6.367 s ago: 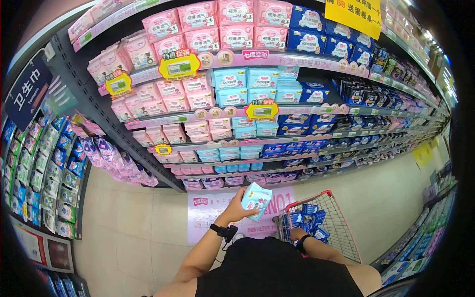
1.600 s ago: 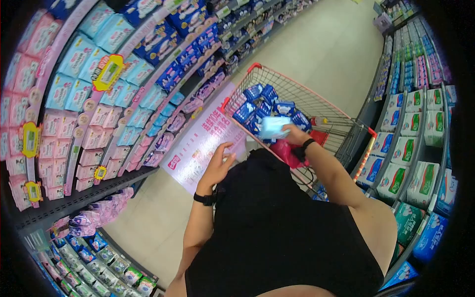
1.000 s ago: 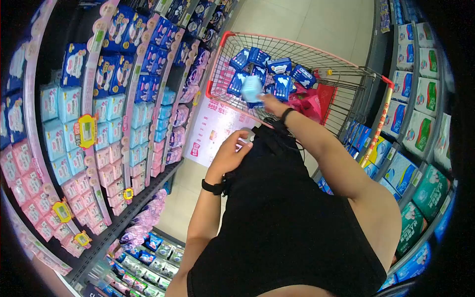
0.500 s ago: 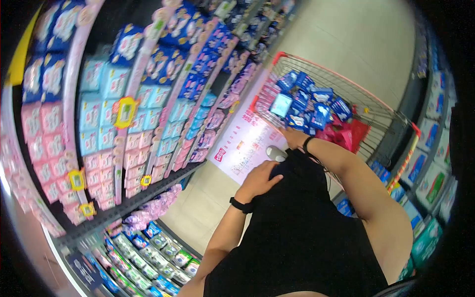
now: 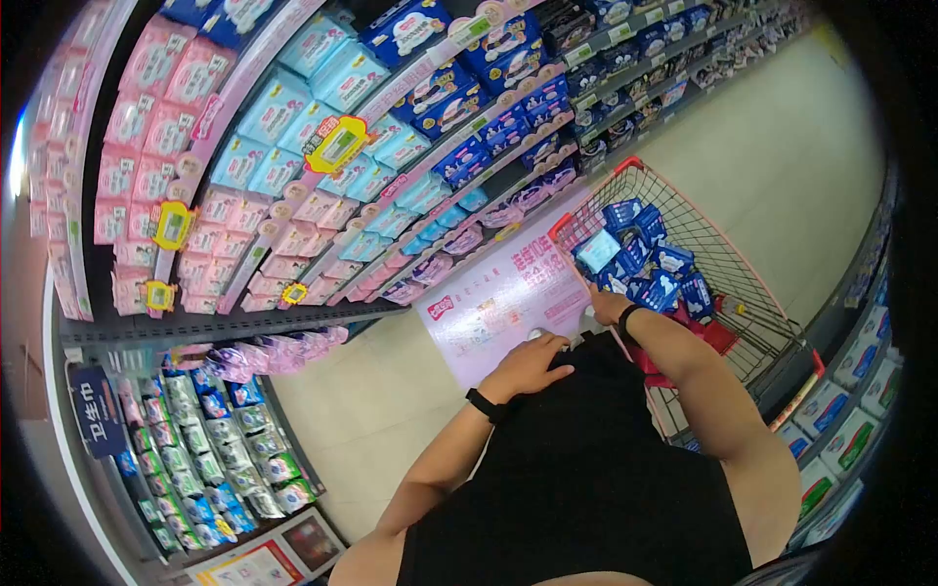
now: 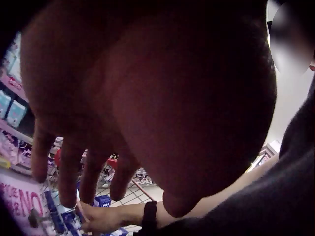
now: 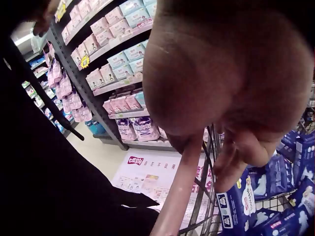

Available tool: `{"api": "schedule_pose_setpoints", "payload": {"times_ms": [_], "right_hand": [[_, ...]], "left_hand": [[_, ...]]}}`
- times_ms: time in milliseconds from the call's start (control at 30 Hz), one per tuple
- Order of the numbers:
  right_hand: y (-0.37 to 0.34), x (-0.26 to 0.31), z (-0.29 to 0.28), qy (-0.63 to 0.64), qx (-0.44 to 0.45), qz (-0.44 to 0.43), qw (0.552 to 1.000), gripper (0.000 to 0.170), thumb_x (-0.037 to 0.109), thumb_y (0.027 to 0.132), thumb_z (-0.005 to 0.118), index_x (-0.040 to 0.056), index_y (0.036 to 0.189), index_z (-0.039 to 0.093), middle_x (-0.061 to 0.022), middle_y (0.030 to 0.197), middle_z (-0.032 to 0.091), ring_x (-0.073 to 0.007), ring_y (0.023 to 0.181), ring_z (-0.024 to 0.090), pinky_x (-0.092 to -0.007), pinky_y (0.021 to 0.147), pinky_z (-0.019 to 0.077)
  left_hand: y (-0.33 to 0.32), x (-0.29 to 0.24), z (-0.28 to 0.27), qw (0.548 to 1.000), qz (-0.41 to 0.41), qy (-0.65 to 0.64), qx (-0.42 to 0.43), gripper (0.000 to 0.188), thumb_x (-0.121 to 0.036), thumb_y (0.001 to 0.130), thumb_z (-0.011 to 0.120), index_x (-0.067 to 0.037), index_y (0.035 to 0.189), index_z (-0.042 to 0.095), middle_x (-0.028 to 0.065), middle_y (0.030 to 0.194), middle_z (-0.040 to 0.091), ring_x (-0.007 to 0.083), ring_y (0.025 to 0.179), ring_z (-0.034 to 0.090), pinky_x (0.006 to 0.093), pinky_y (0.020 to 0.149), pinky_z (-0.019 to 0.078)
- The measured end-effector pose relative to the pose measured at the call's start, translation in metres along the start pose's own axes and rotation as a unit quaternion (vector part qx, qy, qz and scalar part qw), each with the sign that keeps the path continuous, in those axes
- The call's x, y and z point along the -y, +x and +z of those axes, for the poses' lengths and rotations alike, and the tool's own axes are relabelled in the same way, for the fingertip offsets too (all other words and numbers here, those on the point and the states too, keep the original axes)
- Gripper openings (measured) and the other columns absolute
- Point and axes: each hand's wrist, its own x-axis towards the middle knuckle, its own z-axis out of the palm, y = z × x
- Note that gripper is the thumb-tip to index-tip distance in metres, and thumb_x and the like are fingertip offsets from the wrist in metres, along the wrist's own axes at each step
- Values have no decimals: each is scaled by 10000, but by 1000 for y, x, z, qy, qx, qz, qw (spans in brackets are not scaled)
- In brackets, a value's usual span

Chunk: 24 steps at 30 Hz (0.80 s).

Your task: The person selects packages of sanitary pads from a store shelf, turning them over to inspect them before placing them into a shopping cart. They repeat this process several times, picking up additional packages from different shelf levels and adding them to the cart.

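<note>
The right hand (image 5: 611,306) rests at the near side of the shopping cart (image 5: 560,230); in the right wrist view its fingers curl round the cart's rim (image 7: 181,189). Inside the cart, a light blue pack (image 5: 597,251) lies on top of several dark blue packs (image 5: 660,293), with no hand on it. The left hand (image 5: 531,367) is in front of the black top, left of the cart, fingers extended and holding nothing. Its palm (image 6: 123,88) fills much of the left wrist view.
Shelves of pink packs (image 5: 154,59), light blue packs (image 5: 277,107) and dark blue packs (image 5: 410,31) stand ahead and left. A pink floor poster (image 5: 489,313) lies beside the cart. Hanging packs (image 5: 264,356) are lower left; another shelf (image 5: 848,439) stands right.
The light blue pack went from the left hand to the right, then onto the blue packs in the cart. The right hand let go and moved to the cart's rim. The head view turned.
</note>
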Motion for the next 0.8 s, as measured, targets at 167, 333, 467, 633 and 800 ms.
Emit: {"api": "schedule_pose_setpoints", "payload": {"times_ms": [167, 333, 467, 633, 800], "right_hand": [[12, -2, -24, 21, 13, 13, 1000, 559, 99, 904, 544, -42, 1390, 305, -312, 1168, 658, -404, 1089, 670, -485, 891, 531], [34, -1, -22, -18, -33, 62, 997, 606, 146, 885, 588, -10, 1409, 327, -295, 1293, 603, -411, 1156, 637, -493, 955, 510], [-3, 47, -95, -79, -132, 52, 987, 529, 317, 837, 706, 9, 1243, 564, -244, 1248, 619, -391, 1121, 640, -472, 962, 513], [20, 128, -248, 40, -336, -232, 912, 356, 279, 847, 709, 8, 1070, 647, -185, 1047, 666, -362, 1053, 630, -451, 882, 515], [-63, 285, -406, -9, -593, -447, 670, 325, 113, 853, 677, 13, 1154, 606, -200, 1223, 622, -388, 1177, 569, -449, 998, 461]], "left_hand": [[-1, 6, -5, 999, 0, 1, -42, 508, -389, 956, 628, -69, 1333, 508, 204, 1291, 568, 415, 1127, 597, 465, 959, 492], [-4, 14, -16, 998, -9, -12, -57, 524, -404, 951, 632, -68, 1336, 515, 202, 1298, 574, 405, 1140, 596, 471, 959, 492], [-5, 36, -23, 997, 10, -10, -75, 532, -419, 947, 633, -72, 1335, 522, 208, 1291, 581, 412, 1135, 597, 487, 954, 491], [-2, 62, -58, 999, 13, -4, -32, 545, -434, 946, 629, -75, 1342, 522, 213, 1280, 589, 419, 1138, 595, 488, 959, 489], [2, 120, -104, 993, 82, 2, -80, 573, -456, 944, 623, -59, 1346, 529, 223, 1285, 598, 417, 1160, 590, 476, 974, 485]]}}
